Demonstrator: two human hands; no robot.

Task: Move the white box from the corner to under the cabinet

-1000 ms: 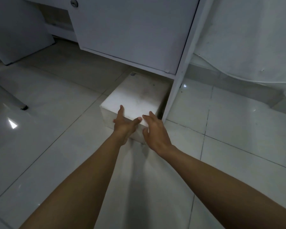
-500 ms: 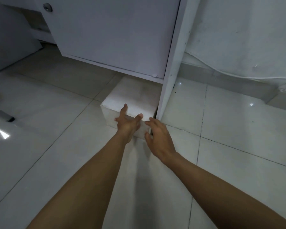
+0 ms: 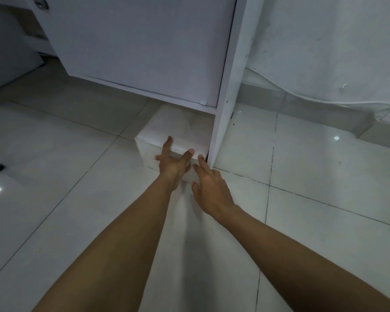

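Two hands (image 3: 173, 166) (image 3: 212, 190) against one white box (image 3: 178, 129).

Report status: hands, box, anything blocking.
Left hand open, flat on box. Right hand open at its near face. Box partly under cabinet, tight beside side panel.

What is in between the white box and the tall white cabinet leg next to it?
Nothing. In the head view only a thin dark gap shows between the white box and the cabinet leg.
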